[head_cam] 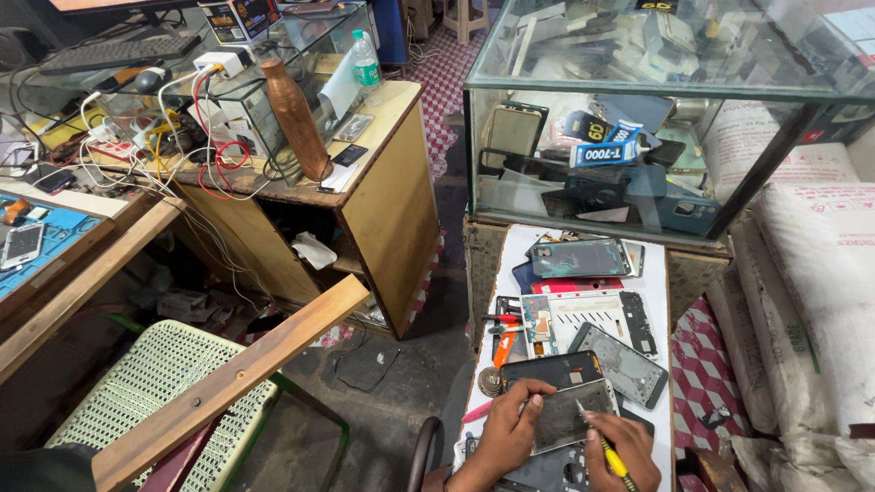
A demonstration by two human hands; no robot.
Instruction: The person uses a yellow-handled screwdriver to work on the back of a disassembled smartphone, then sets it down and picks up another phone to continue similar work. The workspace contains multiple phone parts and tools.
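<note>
At the near end of the white board (653,290), a flat grey phone panel (572,416) lies tilted, its surface scuffed and dull. The left hand (507,434) grips it by its left edge, thumb over the top face and fingers curled beneath. The right hand (622,448) is closed around a yellow-handled tool (609,452), whose thin metal tip touches the panel near its right edge.

Just beyond the panel lies a dark phone (552,369) with an orange mark on its screen, and to the right of that a grey speckled back cover (624,364) set at an angle. Toward the middle of the board sit a white phone frame (588,314) and a blue circuit board (537,325), with a pair of red-handled tools (501,320) at the board's left edge. At the far end a phone with a cracked greenish screen (579,258) rests on top of a red one (576,285).

Behind the board stands a glass cabinet (665,87) packed with phone parts and a blue-and-white tube (605,152). To the right are stacked white sacks (816,273). Well apart on the left, a wooden desk (392,196) carries a copper bottle (296,118), a clear plastic bottle (365,59) and a tangle of wires (196,146); nearer the camera are a wooden plank (232,383) and a pale woven chair (159,387)
</note>
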